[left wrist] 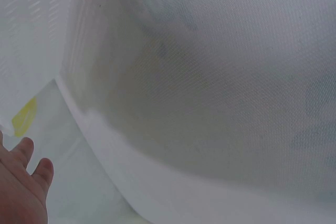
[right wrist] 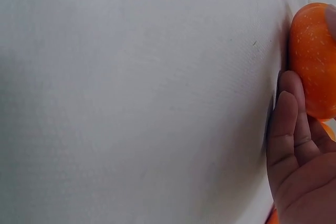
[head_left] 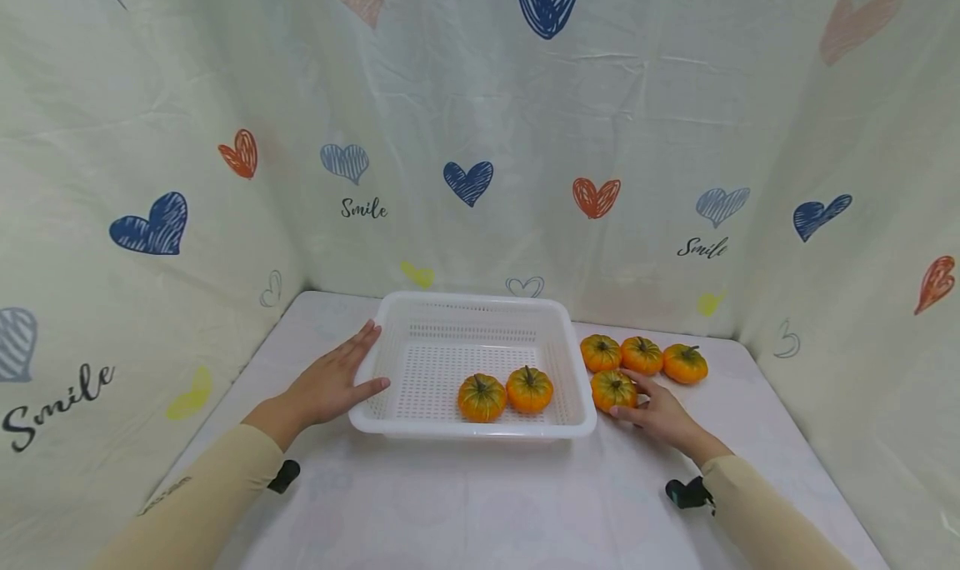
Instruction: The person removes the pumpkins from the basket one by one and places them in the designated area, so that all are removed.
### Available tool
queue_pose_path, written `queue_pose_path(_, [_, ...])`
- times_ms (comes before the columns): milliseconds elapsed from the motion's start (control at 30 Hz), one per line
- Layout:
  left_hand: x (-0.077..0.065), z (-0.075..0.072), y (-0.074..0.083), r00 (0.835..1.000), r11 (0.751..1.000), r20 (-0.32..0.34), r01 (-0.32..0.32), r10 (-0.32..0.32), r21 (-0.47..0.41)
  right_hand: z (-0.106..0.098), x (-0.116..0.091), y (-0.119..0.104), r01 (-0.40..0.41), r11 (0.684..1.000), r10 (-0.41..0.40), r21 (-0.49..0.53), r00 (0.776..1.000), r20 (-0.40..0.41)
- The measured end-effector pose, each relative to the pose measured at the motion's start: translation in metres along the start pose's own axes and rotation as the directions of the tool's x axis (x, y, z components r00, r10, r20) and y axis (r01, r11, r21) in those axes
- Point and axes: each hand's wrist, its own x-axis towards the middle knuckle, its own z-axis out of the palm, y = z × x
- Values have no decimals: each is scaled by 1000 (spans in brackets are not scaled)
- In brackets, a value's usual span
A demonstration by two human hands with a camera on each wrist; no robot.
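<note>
Nearest are two cream sleeves, each with a small dark device by the wrist, over a table covered in pale cloth. The left hand lies at the left side of a white basket, its fingers extended and its thumb spread away from them, overlapping the rim. The right hand grips an orange pumpkin, thumb on the near side and fingers on the far side; this pumpkin is on the right, just outside the basket, though whether its underside touches the table I cannot tell. Inside the basket, towards the near right, a left pumpkin and a right pumpkin sit side by side, stems up. Farther off, beyond the gripped one, three more pumpkins stand in a row on the table. Behind everything hangs a pale curtain printed with hearts and the word "Smile"
</note>
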Motion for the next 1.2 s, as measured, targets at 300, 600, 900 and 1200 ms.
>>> queue_pose_path(300, [0, 0, 0, 1000, 1000, -4, -3, 3, 0, 1, 0, 1, 11, 1000, -11, -2, 1000, 4])
queue_pose_path(600, [-1, 1, -1, 1000, 1000, -1, -2, 2, -6, 2, 0, 2, -7, 1000, 7, -20, 1000, 1])
queue_pose_path(900, [-1, 1, -1, 1000, 1000, -5, -10, 10, -11, 2, -1, 1, -2, 999, 2, -32, 1000, -1])
queue_pose_path(1200, [0, -1, -1, 1000, 1000, -4, -18, 18, -2, 2, 0, 1, -4, 999, 4, -41, 1000, -1])
